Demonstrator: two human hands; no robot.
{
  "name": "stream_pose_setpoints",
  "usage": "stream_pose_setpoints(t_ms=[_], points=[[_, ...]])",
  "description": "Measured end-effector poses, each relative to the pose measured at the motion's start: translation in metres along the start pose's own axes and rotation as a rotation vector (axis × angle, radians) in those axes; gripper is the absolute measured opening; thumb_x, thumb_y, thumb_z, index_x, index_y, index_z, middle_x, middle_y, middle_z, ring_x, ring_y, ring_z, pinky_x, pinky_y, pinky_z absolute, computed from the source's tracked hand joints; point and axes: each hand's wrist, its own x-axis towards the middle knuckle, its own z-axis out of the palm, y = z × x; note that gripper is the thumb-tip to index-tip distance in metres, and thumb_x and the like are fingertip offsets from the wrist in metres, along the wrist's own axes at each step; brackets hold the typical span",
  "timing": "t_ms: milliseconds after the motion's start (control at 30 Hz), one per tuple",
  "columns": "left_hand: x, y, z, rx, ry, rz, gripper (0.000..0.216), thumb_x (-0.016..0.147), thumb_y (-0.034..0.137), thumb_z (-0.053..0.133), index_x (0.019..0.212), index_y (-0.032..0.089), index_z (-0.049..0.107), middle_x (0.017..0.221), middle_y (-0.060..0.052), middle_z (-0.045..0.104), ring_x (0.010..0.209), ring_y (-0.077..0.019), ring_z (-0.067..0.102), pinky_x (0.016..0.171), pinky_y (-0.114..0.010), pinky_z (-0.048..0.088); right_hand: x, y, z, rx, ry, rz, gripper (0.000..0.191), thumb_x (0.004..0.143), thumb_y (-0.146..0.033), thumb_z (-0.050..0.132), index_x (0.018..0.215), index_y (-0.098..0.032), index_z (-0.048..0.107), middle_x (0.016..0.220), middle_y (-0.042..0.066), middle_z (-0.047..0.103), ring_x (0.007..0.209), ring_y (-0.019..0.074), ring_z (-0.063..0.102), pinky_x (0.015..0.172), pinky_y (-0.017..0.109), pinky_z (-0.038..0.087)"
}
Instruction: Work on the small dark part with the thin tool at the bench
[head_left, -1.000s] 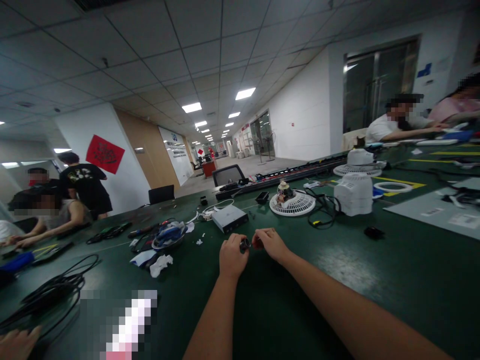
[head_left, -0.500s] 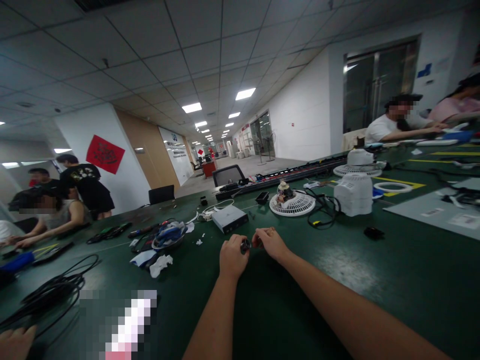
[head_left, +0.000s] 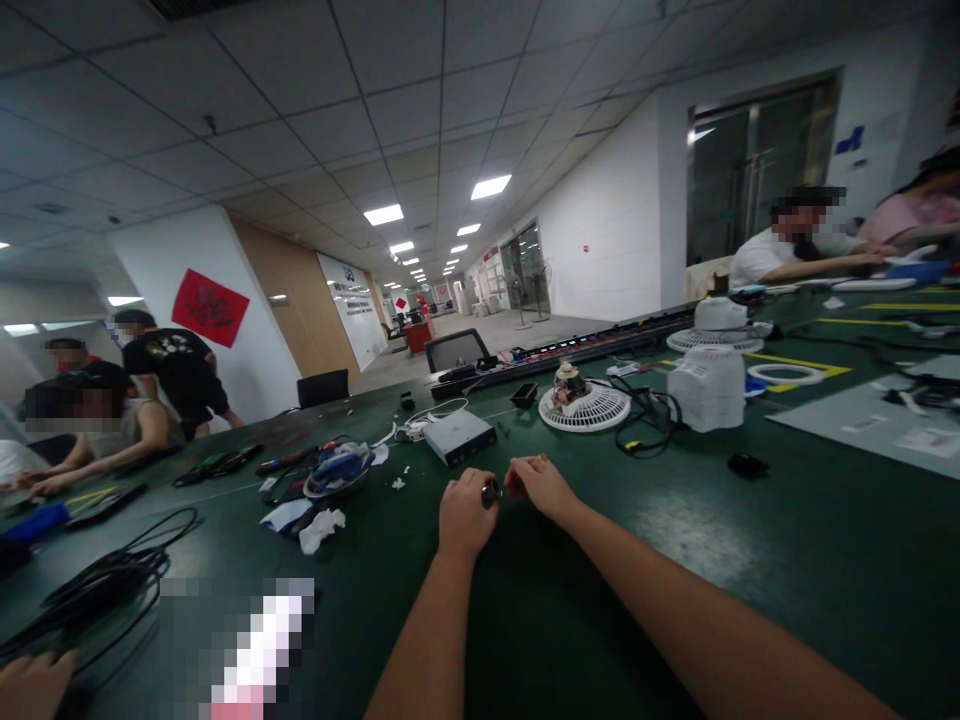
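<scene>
My left hand [head_left: 463, 512] is closed around a small dark round piece [head_left: 490, 492] with a shiny rim; its kind is too small to make out. Close to its right, my right hand [head_left: 541, 486] is closed with the fingertips pinched together, and whatever they hold is hidden. A narrow gap separates the two hands. Just beyond them lies a grey box-shaped drive [head_left: 459, 437] with a black front. Behind and to the right sits a white fan grille [head_left: 586, 408] with a motor on top.
A white plastic housing [head_left: 706, 390] and black cable [head_left: 651, 420] lie at the right. On the left are a bowl of blue material [head_left: 337, 470], crumpled white paper [head_left: 322, 531] and coiled black cable [head_left: 112, 575]. Another person's hand [head_left: 36, 685] rests at the lower left edge.
My hands stay in nearly the same place and pose. In the left background, the standing person in black has leaned and shifted slightly.
</scene>
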Motion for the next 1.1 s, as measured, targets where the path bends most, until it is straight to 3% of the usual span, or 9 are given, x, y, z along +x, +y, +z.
stream_pose_setpoints(t_ms=[533, 667, 1100], points=[[-0.0002, 0.0041, -0.0049, 0.002, -0.034, -0.012, 0.026, 0.078, 0.013, 0.061, 0.102, 0.024, 0.061, 0.104, -0.002, 0.064, 0.09, -0.0176, 0.058, 0.079, -0.03, 0.041, 0.0015, 0.0032, -0.0006, 0.052, -0.03, 0.005, 0.039, 0.077, -0.04, 0.043, 0.051, -0.016, 0.061, 0.049, 0.003, 0.062, 0.046, 0.0137, 0.056, 0.048, 0.024, 0.044], [-0.0001, 0.0044, -0.0048, 0.013, -0.039, -0.024, 0.025, 0.079, 0.014, 0.06, 0.102, 0.023, 0.062, 0.104, -0.003, 0.063, 0.092, -0.0178, 0.058, 0.08, -0.03, 0.041, 0.0017, 0.0034, -0.0003, 0.039, 0.02, 0.012, 0.036, 0.076, -0.039, 0.045, 0.052, -0.017, 0.062, 0.054, 0.004, 0.065, 0.052, 0.0145, 0.059, 0.052, 0.024, 0.047], [0.0003, 0.0041, -0.0028, 0.016, -0.044, 0.036, 0.026, 0.079, 0.015, 0.06, 0.104, 0.023, 0.061, 0.103, -0.002, 0.063, 0.09, -0.0174, 0.058, 0.078, -0.029, 0.04, -0.0004, -0.0011, 0.0009, 0.046, 0.014, -0.018, 0.035, 0.075, -0.036, 0.044, 0.051, -0.017, 0.062, 0.052, 0.003, 0.064, 0.052, 0.0142, 0.059, 0.053, 0.023, 0.046]])
